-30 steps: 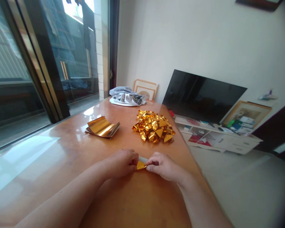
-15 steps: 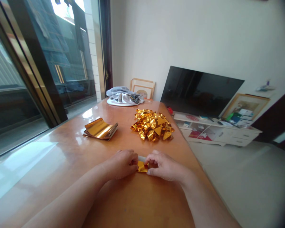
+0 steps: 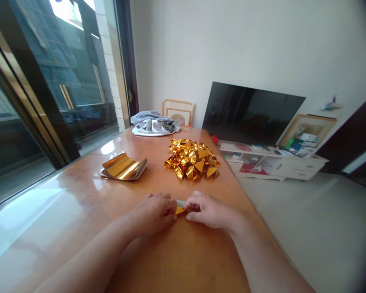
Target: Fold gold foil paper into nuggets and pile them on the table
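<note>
Gold foil pc. (image 3: 179, 210), qty. 1.
L hand (image 3: 158, 212) & R hand (image 3: 206, 210) pinching opp. ends (poss. tear if tugged unevenly).

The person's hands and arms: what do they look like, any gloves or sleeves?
The left hand and right hand are bare, without gloves. The left forearm and right forearm show no sleeves, watch or bracelet. I can't make out any rings.

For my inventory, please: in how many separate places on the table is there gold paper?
3: a flat stack at left, a heap of folded pieces right of it, and a small piece between the left hand and right hand. Hands may hide more.
</note>
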Demonstrator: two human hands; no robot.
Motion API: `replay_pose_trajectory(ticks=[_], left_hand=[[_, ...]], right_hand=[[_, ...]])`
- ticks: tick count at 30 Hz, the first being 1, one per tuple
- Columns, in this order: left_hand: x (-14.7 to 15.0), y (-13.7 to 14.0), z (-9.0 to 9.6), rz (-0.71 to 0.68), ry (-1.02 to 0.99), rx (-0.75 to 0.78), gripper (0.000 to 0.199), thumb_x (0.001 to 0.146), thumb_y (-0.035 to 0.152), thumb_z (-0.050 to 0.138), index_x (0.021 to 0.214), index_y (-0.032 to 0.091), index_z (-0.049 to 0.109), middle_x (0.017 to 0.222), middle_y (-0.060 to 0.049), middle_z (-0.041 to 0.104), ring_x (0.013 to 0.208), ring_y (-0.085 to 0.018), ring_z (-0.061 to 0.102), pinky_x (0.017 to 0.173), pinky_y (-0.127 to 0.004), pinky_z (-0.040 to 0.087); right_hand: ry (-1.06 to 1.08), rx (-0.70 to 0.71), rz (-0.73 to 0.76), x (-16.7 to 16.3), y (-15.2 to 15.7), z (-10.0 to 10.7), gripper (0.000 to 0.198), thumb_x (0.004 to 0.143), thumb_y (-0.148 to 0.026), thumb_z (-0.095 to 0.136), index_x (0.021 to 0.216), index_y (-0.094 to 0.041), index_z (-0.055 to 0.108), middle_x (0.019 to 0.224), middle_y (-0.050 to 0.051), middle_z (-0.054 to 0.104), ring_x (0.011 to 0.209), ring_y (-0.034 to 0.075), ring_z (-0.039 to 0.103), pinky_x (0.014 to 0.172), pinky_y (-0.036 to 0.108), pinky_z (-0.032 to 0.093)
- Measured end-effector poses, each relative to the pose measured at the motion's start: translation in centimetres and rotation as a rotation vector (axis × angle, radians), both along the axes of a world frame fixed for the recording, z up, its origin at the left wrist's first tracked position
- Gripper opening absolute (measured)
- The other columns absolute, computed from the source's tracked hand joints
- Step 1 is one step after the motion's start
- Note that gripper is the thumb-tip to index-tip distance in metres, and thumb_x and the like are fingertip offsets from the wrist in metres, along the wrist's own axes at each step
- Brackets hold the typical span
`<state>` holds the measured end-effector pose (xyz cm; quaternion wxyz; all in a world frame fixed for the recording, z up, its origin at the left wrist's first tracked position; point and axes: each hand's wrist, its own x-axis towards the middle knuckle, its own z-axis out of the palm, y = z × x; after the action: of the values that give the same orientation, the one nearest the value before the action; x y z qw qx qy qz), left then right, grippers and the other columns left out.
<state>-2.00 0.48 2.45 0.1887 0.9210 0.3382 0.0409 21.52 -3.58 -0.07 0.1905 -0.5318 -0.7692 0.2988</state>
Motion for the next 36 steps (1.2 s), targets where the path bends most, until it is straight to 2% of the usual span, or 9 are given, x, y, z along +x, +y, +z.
replay_pose_trajectory(ticks=[6, 10, 17, 23, 28, 32, 36], left_hand=[[-0.2, 0.2, -0.1, -0.008, -0.021, -0.021, 0.013, 0.085, 0.03, 0.056, 0.081, 0.024, 0.067, 0.091, -0.002, 0.063, 0.083, -0.018, 0.059, 0.073, -0.028, 0.041], [-0.5, 0.5, -0.2, -0.024, -0.041, -0.059, 0.018, 0.086, 0.024, 0.051, 0.08, 0.023, 0.069, 0.09, -0.001, 0.065, 0.078, -0.016, 0.059, 0.07, -0.026, 0.041], [-1.1, 1.4, -1.0, -0.031, -0.096, -0.146, 0.024, 0.081, 0.018, 0.051, 0.086, 0.025, 0.073, 0.093, 0.0, 0.068, 0.082, -0.016, 0.061, 0.074, -0.025, 0.044], [-1.3, 1.5, -0.4, -0.033, -0.107, -0.225, 0.026, 0.078, 0.017, 0.051, 0.086, 0.025, 0.074, 0.095, 0.001, 0.069, 0.085, -0.017, 0.063, 0.076, -0.025, 0.045], [-1.3, 1.6, -0.5, -0.018, -0.143, -0.266, 0.025, 0.075, 0.014, 0.049, 0.086, 0.023, 0.071, 0.091, 0.001, 0.07, 0.084, -0.016, 0.063, 0.074, -0.025, 0.046], [-1.3, 1.6, -0.9, 0.045, -0.144, -0.337, 0.022, 0.075, 0.017, 0.052, 0.092, 0.022, 0.064, 0.086, 0.001, 0.069, 0.077, -0.016, 0.063, 0.065, -0.024, 0.045], [-1.3, 1.4, -0.7, 0.048, -0.13, -0.33, 0.021, 0.075, 0.017, 0.053, 0.094, 0.022, 0.06, 0.084, 0.001, 0.067, 0.074, -0.016, 0.062, 0.061, -0.024, 0.043]], right_hand=[[-0.001, 0.028, -0.01, -0.3, 0.5, 0.4, 0.008, 0.085, -0.027, 0.07, 0.088, -0.022, 0.075, 0.091, 0.001, 0.063, 0.083, 0.015, 0.061, 0.073, 0.023, 0.044], [-0.004, 0.024, -0.036, -0.5, 0.6, 0.2, 0.013, 0.087, -0.031, 0.068, 0.085, -0.021, 0.075, 0.087, 0.0, 0.067, 0.078, 0.014, 0.061, 0.07, 0.023, 0.042], [-0.035, 0.02, -0.126, -1.0, 1.0, -1.0, 0.02, 0.086, -0.038, 0.066, 0.082, -0.02, 0.072, 0.081, -0.001, 0.071, 0.071, 0.013, 0.06, 0.062, 0.022, 0.038], [-0.091, 0.042, -0.194, -1.5, 0.9, -1.1, 0.024, 0.086, -0.045, 0.066, 0.08, -0.022, 0.071, 0.08, -0.001, 0.073, 0.069, 0.014, 0.059, 0.058, 0.023, 0.033], [-0.143, 0.056, -0.244, -1.9, 0.8, -0.7, 0.025, 0.084, -0.047, 0.068, 0.08, -0.023, 0.073, 0.082, 0.0, 0.074, 0.071, 0.014, 0.06, 0.057, 0.024, 0.03], [-0.158, 0.069, -0.25, -2.0, 0.7, -0.7, 0.025, 0.084, -0.049, 0.068, 0.081, -0.024, 0.073, 0.083, 0.0, 0.074, 0.072, 0.015, 0.06, 0.057, 0.024, 0.03], [-0.176, 0.065, -0.26, -2.1, 0.8, -0.9, 0.027, 0.084, -0.051, 0.07, 0.082, -0.024, 0.073, 0.083, 0.0, 0.073, 0.072, 0.015, 0.06, 0.057, 0.025, 0.029]])
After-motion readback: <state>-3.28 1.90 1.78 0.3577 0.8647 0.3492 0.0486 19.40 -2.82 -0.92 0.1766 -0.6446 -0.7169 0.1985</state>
